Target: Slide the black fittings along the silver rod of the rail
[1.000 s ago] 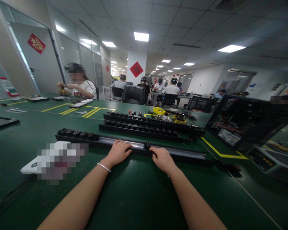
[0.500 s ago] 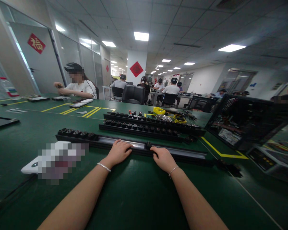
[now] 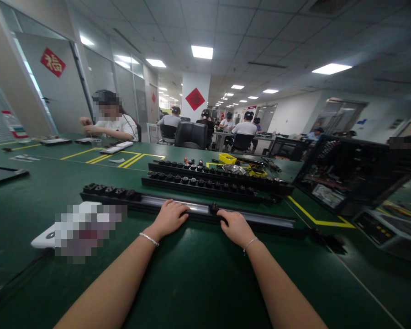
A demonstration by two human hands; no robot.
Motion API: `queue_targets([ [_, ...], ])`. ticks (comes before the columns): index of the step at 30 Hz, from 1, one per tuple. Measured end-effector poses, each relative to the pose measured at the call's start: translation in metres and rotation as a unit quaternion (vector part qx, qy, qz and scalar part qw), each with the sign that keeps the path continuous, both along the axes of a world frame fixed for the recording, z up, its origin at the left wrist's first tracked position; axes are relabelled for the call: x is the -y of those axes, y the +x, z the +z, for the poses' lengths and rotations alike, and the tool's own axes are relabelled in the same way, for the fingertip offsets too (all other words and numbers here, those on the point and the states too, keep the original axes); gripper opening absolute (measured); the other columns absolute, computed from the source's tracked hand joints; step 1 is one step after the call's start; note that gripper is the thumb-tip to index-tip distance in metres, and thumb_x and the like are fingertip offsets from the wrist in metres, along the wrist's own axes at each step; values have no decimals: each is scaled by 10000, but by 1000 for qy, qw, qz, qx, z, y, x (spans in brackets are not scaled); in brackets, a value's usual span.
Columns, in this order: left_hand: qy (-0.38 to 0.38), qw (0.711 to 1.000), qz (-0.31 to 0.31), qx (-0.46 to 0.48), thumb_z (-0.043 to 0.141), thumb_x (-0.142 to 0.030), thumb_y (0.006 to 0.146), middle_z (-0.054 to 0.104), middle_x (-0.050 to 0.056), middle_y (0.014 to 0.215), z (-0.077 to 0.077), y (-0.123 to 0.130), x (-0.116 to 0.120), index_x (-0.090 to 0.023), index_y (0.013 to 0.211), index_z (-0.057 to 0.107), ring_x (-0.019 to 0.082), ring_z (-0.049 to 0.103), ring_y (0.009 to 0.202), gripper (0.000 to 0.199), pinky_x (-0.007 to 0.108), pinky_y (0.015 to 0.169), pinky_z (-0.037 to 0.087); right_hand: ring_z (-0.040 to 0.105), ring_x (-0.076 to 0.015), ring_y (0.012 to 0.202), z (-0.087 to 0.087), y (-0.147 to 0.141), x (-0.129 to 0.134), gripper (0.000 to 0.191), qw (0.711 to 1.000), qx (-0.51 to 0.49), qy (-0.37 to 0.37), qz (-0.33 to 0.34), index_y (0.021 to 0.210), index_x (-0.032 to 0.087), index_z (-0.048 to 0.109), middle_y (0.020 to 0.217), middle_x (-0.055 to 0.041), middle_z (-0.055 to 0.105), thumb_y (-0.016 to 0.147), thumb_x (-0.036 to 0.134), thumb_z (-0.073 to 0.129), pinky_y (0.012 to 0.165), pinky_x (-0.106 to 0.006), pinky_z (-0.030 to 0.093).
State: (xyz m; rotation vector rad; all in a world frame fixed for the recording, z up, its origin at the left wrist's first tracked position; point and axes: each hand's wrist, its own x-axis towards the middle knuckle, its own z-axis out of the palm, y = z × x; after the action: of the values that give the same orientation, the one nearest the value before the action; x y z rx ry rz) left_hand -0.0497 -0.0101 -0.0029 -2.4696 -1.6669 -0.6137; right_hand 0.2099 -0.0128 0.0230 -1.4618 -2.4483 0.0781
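Note:
A long black rail [image 3: 277, 221] with a shiny metal channel lies across the green table before me. Several black socket modules [image 3: 109, 190] fill its left end. My left hand [image 3: 169, 216] grips the rail's near edge, fingers over the top and thumb on the near side. One lone black socket module [image 3: 214, 208] sits in the channel right of the middle. Against its right side, my right hand [image 3: 235, 225] has its fingers bent and closed on it; the fingertips are partly hidden.
Beyond lie two more black rails [image 3: 198, 186] bearing modules. A yellow bin [image 3: 227, 158] stands behind them. An open black computer case [image 3: 332, 178] is at the right, a white device [image 3: 85, 228] with a cable at the left. A co-worker [image 3: 118, 121] sits across the table.
The lone module and my right hand have shifted slightly to the right along the rail. My left hand has stayed in place.

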Motion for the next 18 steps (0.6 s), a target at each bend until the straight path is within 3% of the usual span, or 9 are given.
queue_targets([
  [15, 2, 1000, -1, 3, 446, -377, 850, 679, 14, 1017, 0, 0, 0, -293, 1026, 612, 190, 574, 999, 256, 453, 1014, 270, 590, -172, 968, -4, 9, -4, 340, 1000, -16, -4, 17, 1087, 238, 583, 1055, -34, 668, 781, 179, 447, 922, -323, 356],
  [18, 3, 1000, 0, 4, 444, -377, 851, 682, 12, 1008, 0, 0, 0, -295, 1024, 614, 188, 571, 1011, 256, 445, 1018, 268, 579, -179, 1006, -4, 11, -4, 356, 1000, -12, -8, 8, 1110, 261, 572, 1079, -24, 662, 781, 195, 454, 998, -399, 291],
])
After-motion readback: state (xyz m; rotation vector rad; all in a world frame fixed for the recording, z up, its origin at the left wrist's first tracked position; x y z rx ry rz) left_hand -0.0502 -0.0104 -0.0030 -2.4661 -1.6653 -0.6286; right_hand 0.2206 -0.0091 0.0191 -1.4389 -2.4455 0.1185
